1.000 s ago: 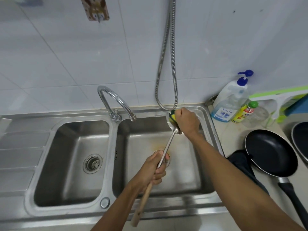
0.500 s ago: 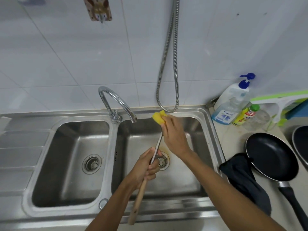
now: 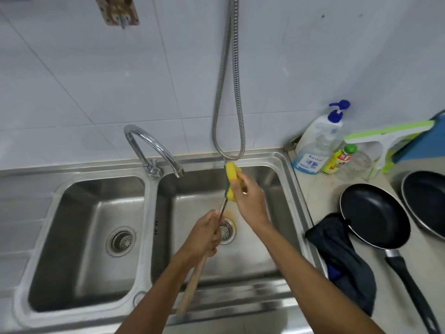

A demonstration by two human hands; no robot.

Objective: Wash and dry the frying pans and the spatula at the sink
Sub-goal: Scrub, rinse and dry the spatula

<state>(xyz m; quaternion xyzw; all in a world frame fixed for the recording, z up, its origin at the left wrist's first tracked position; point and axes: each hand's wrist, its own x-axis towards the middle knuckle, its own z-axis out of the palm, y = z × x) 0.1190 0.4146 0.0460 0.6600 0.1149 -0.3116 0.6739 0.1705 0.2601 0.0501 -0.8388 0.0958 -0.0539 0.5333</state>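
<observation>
centrally, the spatula (image 3: 192,285) slants over the right basin of the sink (image 3: 149,208): left hand (image 3: 204,237) wrapped round the wooden handle near its thin steel shaft, right hand (image 3: 248,201) pinching a yellow sponge (image 3: 230,174) folded about the blade. likely light, stiff, slippery when soapy; the wood gives the surer hold. blade hidden by sponge; second frying pan (image 3: 426,203) cut off at the frame edge.
</observation>
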